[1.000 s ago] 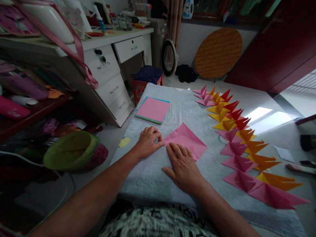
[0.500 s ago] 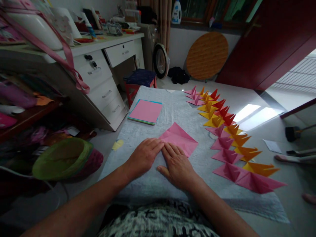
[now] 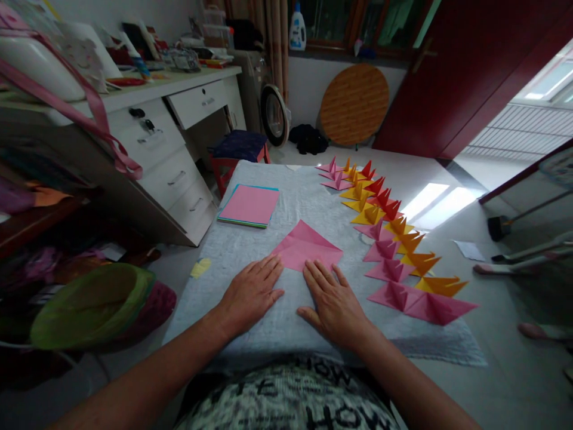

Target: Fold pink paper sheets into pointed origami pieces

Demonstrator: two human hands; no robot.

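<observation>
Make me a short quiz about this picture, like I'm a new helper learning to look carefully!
1. True or false: the left hand and the right hand are clasped together.
2. Pick one. The top of the paper stack is: A) yellow, B) pink, C) red.
3. Fill in: the folded paper shapes are to the person's ____ of the pink sheet.

Key: 1. False, they lie apart with their backs up. 2. B. 3. right.
</observation>
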